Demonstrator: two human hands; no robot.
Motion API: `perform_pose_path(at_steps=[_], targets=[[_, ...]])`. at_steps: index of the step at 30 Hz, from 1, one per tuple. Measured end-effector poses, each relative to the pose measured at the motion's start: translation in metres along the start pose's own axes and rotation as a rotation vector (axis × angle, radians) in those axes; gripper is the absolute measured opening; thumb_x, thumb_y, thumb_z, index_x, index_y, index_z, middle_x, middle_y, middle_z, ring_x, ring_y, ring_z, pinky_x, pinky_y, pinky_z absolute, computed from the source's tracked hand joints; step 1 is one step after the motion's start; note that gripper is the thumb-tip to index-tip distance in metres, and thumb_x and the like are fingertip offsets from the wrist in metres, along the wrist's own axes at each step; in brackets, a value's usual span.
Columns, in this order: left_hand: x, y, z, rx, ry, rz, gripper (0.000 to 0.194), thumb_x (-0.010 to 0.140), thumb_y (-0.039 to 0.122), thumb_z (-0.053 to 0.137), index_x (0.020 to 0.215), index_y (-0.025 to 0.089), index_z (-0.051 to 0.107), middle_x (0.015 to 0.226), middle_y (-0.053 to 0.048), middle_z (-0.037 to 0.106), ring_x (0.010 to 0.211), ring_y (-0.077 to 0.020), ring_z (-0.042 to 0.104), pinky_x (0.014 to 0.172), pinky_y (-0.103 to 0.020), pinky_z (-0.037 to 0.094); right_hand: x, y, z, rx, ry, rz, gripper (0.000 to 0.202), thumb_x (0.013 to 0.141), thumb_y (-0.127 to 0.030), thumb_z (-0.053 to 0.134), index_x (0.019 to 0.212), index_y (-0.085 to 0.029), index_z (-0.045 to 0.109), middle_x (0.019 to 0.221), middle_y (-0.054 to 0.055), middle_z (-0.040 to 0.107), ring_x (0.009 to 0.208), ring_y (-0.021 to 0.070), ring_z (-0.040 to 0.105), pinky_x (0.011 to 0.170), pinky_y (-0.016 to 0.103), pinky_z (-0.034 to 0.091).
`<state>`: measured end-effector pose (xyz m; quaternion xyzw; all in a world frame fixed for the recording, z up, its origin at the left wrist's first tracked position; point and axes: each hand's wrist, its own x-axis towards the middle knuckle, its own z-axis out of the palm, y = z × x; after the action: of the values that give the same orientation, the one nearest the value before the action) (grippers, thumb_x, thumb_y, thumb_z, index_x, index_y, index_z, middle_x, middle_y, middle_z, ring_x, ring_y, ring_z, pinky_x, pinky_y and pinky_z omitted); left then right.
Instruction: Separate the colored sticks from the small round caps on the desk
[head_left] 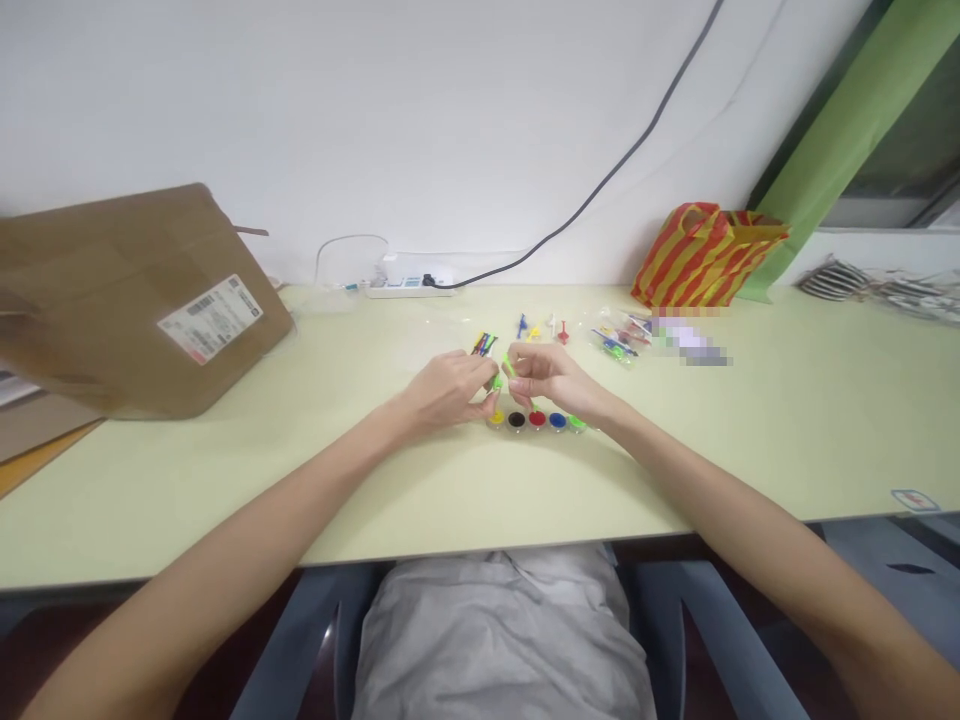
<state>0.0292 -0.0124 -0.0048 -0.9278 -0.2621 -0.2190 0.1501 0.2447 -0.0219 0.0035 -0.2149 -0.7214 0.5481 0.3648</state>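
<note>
My left hand (452, 388) pinches a small bright green plastic piece (497, 382) between thumb and fingers. Close beside it, my right hand (551, 374) has its fingers closed on a slim light green plastic piece (508, 367). The fingers hide the exact shape of both pieces. Just below the hands is a row of small round pots with coloured tops, among them a black pot (517, 421), a red pot (537, 420) and a blue pot (557, 421). Thin multicoloured sticks (484, 343) show just beyond my left fingers.
Small blue, yellow, white and red plastic pieces (563, 332) lie behind my right hand, near a clear bag of coloured parts (616, 338). A cardboard box (142, 310) stands left. A power strip (411, 285) and a striped bag (705, 258) are by the wall.
</note>
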Motion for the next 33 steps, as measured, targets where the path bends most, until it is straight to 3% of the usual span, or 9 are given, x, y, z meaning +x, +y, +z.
perform_pose_path(at_steps=[4, 6, 8, 10, 14, 18, 22, 25, 33], targets=[[-0.004, -0.005, 0.004, -0.019, -0.029, -0.069, 0.015, 0.09, 0.027, 0.051, 0.076, 0.021, 0.049, 0.066, 0.0, 0.06, 0.058, -0.0149, 0.055, 0.064, -0.029, 0.04, 0.008, 0.02, -0.006, 0.065, 0.285, 0.113, 0.037, 0.081, -0.047, 0.079, 0.096, -0.019, 0.06, 0.071, 0.0, 0.067, 0.052, 0.0125, 0.058, 0.051, 0.027, 0.051], [-0.005, -0.005, 0.006, -0.044, -0.027, -0.077, 0.017, 0.089, 0.028, 0.052, 0.074, 0.021, 0.048, 0.064, 0.0, 0.059, 0.057, -0.0148, 0.054, 0.063, -0.029, 0.039, 0.016, 0.031, -0.011, 0.152, 0.391, 0.187, 0.036, 0.085, -0.047, 0.075, 0.103, -0.017, 0.062, 0.089, 0.008, 0.072, 0.066, 0.0155, 0.067, 0.065, 0.031, 0.06], [-0.005, -0.005, 0.005, -0.073, -0.016, -0.087, 0.019, 0.09, 0.028, 0.052, 0.073, 0.021, 0.048, 0.062, 0.001, 0.058, 0.055, -0.0146, 0.053, 0.062, -0.029, 0.039, 0.023, 0.041, -0.015, 0.222, 0.429, 0.228, 0.035, 0.09, -0.046, 0.069, 0.109, -0.017, 0.063, 0.113, 0.014, 0.071, 0.092, 0.0186, 0.072, 0.089, 0.037, 0.061], [-0.004, -0.005, 0.004, -0.09, -0.001, -0.108, 0.019, 0.09, 0.028, 0.052, 0.072, 0.021, 0.048, 0.061, 0.001, 0.057, 0.054, -0.0144, 0.052, 0.06, -0.029, 0.038, 0.029, 0.048, -0.017, 0.243, 0.43, 0.24, 0.038, 0.092, -0.046, 0.066, 0.118, -0.019, 0.061, 0.135, 0.015, 0.063, 0.118, 0.0202, 0.065, 0.107, 0.041, 0.052], [-0.005, -0.006, 0.002, -0.094, 0.024, -0.164, 0.021, 0.09, 0.031, 0.053, 0.071, 0.021, 0.05, 0.06, 0.001, 0.056, 0.053, -0.014, 0.051, 0.059, -0.028, 0.037, 0.031, 0.057, -0.018, 0.249, 0.411, 0.238, 0.055, 0.092, -0.05, 0.064, 0.14, -0.024, 0.052, 0.156, 0.012, 0.045, 0.141, 0.0208, 0.048, 0.119, 0.046, 0.04], [-0.007, -0.01, 0.008, -0.068, 0.012, -0.196, 0.029, 0.093, 0.036, 0.054, 0.069, 0.021, 0.051, 0.059, 0.001, 0.057, 0.054, -0.0143, 0.052, 0.058, -0.028, 0.036, 0.028, 0.051, -0.019, 0.11, 0.398, 0.154, 0.045, 0.091, -0.04, 0.066, 0.132, -0.024, 0.061, 0.142, 0.01, 0.059, 0.131, 0.0205, 0.057, 0.113, 0.042, 0.045], [-0.009, -0.013, 0.013, -0.049, 0.028, -0.226, 0.041, 0.097, 0.048, 0.052, 0.068, 0.02, 0.053, 0.056, 0.001, 0.058, 0.052, -0.0146, 0.052, 0.055, -0.028, 0.032, 0.022, 0.033, -0.014, -0.138, 0.267, 0.031, 0.026, 0.087, -0.041, 0.07, 0.098, -0.018, 0.072, 0.101, 0.008, 0.073, 0.089, 0.0174, 0.068, 0.084, 0.033, 0.058], [-0.01, -0.014, 0.014, -0.065, 0.035, -0.223, 0.048, 0.098, 0.057, 0.05, 0.068, 0.02, 0.056, 0.054, 0.0, 0.058, 0.05, -0.0139, 0.051, 0.054, -0.028, 0.03, 0.018, 0.024, -0.008, -0.107, 0.121, -0.003, 0.029, 0.085, -0.044, 0.073, 0.094, -0.016, 0.07, 0.076, 0.003, 0.07, 0.068, 0.0137, 0.064, 0.066, 0.028, 0.055], [-0.009, -0.007, 0.013, -0.092, 0.042, -0.199, 0.042, 0.099, 0.058, 0.049, 0.083, 0.021, 0.06, 0.057, 0.003, 0.06, 0.049, -0.0126, 0.053, 0.054, -0.026, 0.031, 0.016, 0.012, -0.02, -0.087, 0.066, 0.0, 0.032, 0.077, -0.043, 0.082, 0.085, -0.015, 0.069, 0.067, 0.001, 0.067, 0.06, 0.0124, 0.061, 0.061, 0.027, 0.053]])
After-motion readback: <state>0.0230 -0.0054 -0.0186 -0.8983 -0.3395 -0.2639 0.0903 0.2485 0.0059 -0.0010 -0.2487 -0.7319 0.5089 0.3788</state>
